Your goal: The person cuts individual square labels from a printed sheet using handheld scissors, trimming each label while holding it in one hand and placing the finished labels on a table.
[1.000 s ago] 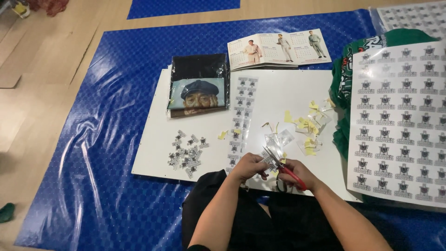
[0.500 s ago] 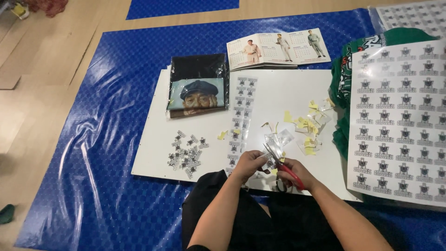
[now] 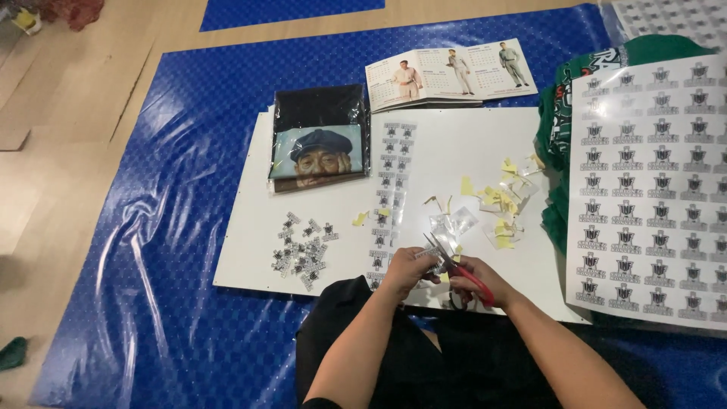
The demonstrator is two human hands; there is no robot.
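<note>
We are cutting a small printed sticker strip (image 3: 432, 261) with red-handled scissors (image 3: 462, 273) over the near edge of the white rectangular board (image 3: 454, 144) lying on the blue plastic floor sheet (image 3: 189, 151). The left hand (image 3: 407, 271) is pinching the strip between thumb and fingertips; the right hand (image 3: 478, 279) is curled through the scissor handles, blades partly parted and pointing up-left. To do this well, we are judging that the strip should stay taut and the blades should run in the blank gap between emblems, fingertips clear of the cut line. The strip is small, pale, with dark printed marks; finer detail is too small to tell. Near the left hand a pile of cut black-and-white sticker pieces (image 3: 301, 251) is lying; a long uncut sticker strip (image 3: 394, 178) is lying up the middle, and yellow backing scraps (image 3: 500, 204) are lying to the right.
</note>
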